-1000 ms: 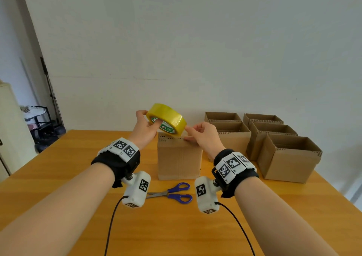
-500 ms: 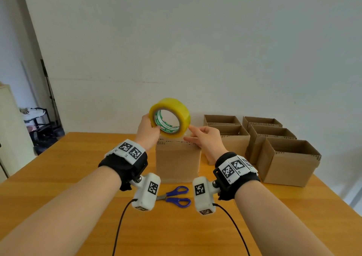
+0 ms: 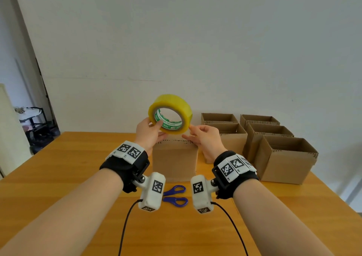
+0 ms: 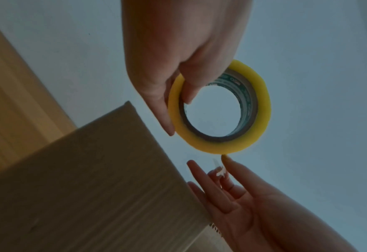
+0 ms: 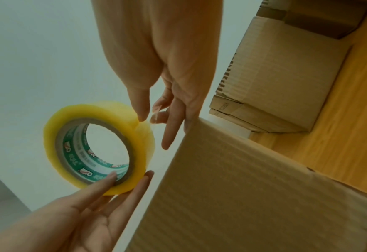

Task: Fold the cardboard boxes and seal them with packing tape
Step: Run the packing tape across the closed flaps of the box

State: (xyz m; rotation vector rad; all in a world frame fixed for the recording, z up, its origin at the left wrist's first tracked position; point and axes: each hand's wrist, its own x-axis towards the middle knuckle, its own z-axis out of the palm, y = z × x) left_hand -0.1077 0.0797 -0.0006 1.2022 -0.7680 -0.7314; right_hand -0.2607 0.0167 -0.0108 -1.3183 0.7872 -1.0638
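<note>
Left hand (image 3: 147, 133) grips the tape (image 3: 170, 113) through its core, held above the box (image 3: 175, 161) on the bench (image 3: 78, 157). Roll axis points roughly toward me. Right hand (image 3: 203, 136), fingers loose, thumb tip touching the roll's right rim; I judge it is hunting the free end.

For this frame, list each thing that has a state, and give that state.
Yellow roll of packing tape: lifted above the box, no strip visibly pulled out.
Left hand: grips the roll through its core.
Right hand: thumb tip touches the roll's outer face.
Closed brown cardboard box: flaps folded down.
Five brown cardboard boxes: tops open.
Blue-handled scissors: lying on the table, unused.
</note>
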